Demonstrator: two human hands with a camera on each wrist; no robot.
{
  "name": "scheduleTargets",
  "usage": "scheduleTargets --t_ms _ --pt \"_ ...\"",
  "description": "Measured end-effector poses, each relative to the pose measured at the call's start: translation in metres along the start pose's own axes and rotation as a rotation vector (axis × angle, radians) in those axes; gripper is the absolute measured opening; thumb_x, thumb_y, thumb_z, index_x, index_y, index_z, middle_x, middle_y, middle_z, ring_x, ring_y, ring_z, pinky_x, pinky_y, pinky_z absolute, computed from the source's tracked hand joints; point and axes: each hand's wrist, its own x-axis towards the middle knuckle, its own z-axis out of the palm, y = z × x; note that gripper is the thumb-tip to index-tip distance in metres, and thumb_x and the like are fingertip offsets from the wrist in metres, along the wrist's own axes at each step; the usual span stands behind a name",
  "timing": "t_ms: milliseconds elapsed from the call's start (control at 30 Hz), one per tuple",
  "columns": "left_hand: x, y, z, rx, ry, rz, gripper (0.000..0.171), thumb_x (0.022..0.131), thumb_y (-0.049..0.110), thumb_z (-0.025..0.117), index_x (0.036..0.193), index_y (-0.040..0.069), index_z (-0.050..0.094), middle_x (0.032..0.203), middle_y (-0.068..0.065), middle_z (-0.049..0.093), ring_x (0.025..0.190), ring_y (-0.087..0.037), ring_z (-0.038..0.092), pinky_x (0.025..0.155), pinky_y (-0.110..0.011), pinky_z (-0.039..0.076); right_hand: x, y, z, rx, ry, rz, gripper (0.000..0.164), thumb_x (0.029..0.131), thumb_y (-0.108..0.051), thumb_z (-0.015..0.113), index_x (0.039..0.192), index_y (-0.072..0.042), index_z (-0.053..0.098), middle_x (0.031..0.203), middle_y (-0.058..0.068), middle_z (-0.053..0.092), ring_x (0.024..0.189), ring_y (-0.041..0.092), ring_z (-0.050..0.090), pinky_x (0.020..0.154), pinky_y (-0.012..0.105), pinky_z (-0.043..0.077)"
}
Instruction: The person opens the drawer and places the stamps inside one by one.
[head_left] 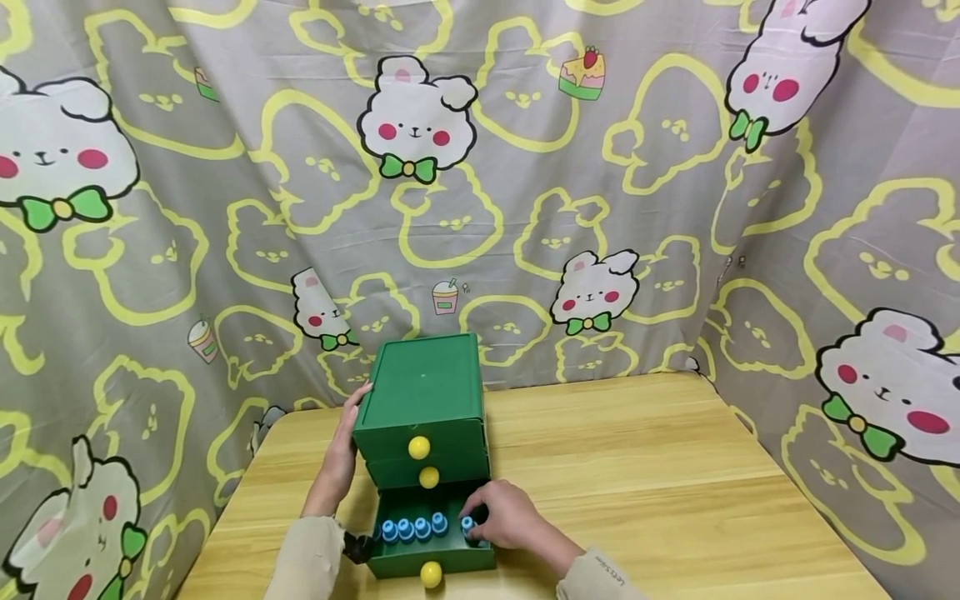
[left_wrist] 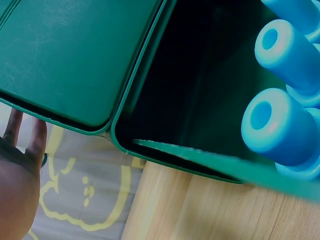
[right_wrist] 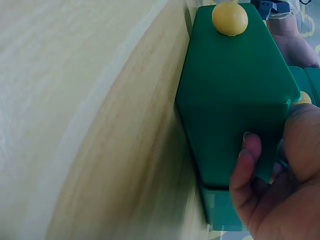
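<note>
A green drawer cabinet with yellow ball knobs stands on the table, its bottom drawer pulled out. Several blue pegs, each a hollow-topped cylinder on a wider base, stand in a row inside the drawer; they show large in the left wrist view. One more blue peg is at the drawer's right end, where my right hand pinches it between thumb and fingers. In the right wrist view that hand reaches over the drawer's side wall, hiding the peg. My left hand rests its extended fingers against the cabinet's left side.
The wooden table extends to the right of the cabinet. A patterned curtain hangs behind and at both sides. Two upper drawers with yellow knobs are closed above the pulled-out one.
</note>
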Motion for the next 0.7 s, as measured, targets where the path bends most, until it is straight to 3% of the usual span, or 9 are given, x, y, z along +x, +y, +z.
scheduleTargets --t_ms 700 --pt "-0.0009 0.0008 0.0007 0.004 0.002 -0.007 0.055 0.113 0.051 0.018 0.164 0.032 0.026 0.173 0.001 0.011 0.159 -0.032 0.004 0.119 -0.074 0.006 -0.0002 -0.0027 -0.0002 -0.067 0.003 -0.013 0.022 0.076 -0.017 0.090 0.094 -0.027 0.082 0.104 -0.013 0.076 0.103 0.013 0.068 0.088 0.033 0.056"
